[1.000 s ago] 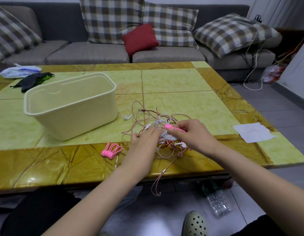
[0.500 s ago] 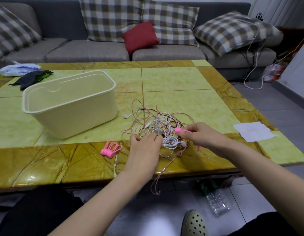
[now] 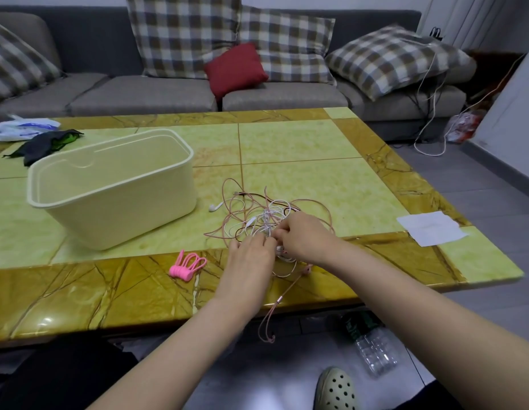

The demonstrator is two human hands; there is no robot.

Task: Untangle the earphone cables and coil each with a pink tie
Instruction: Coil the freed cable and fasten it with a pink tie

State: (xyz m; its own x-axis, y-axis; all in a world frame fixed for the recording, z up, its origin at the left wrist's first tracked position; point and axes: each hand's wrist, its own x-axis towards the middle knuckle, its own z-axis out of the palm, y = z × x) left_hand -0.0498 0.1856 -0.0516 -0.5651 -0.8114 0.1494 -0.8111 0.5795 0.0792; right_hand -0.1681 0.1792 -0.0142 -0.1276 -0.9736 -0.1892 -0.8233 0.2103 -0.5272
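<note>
Left hand (image 3: pixel 251 257): fingers curled down onto the near edge of the earphone cables (image 3: pixel 266 217), fingertips (image 3: pixel 261 239) in the strands. The back of the hand hides the pinch itself, but I judge it is holding a strand.

Right hand (image 3: pixel 306 236): curled, fingertips (image 3: pixel 280 240) pinching at the white strands. The two sets of fingertips almost touch. No tie shows in either hand.

Key relation: the tangle lies on the far side of both sets of fingertips, so both hands work its near rim. It is a loose heap of pink, white and dark leads with no clear long axis. A white earbud (image 3: pixel 213 207) trails out to the left. One pink lead (image 3: pixel 276 306) runs from under my hands toward me, over the near edge of the table (image 3: pixel 316 143), and hangs free. Judgement: still at the untangling step, nothing coiled yet.

Pink ties (image 3: pixel 186 265): bundled on the table, just left of the left hand and apart from the cables. Heads near-left, loops far-right. The left hand is the nearer one for fetching a tie.

Container: cream bin (image 3: pixel 115 187), open top, standing left of the tangle and well apart from it. No cable or tie shows in the part of its inside that I can see.

Paper sheet (image 3: pixel 432 227): far right, near the table edge.
</note>
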